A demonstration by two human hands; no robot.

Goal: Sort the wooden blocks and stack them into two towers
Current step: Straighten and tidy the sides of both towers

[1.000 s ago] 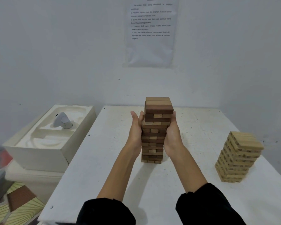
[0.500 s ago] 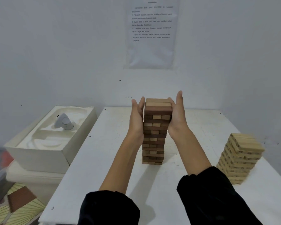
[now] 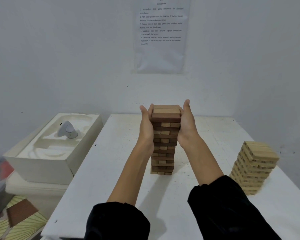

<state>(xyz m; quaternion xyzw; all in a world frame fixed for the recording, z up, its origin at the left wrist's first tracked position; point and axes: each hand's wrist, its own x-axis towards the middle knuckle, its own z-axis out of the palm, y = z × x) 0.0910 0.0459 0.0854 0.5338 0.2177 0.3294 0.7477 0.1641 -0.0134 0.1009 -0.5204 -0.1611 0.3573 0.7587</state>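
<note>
Left hand [image 3: 146, 129], right hand [image 3: 187, 126] higher

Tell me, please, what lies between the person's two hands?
The upper layers of the tall tower of dark-brown and tan wooden blocks lie there; the left hand and right hand touch its opposite sides, as the head view shows.

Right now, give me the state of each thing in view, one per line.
Mixed brown tower: upright on the table, pressed from both sides near its top.
Left hand: flat against the tower's left side.
Right hand: flat against the tower's right side.
Pale tower: standing alone near the table's right edge.
White box: open, grey device lying inside.
</note>
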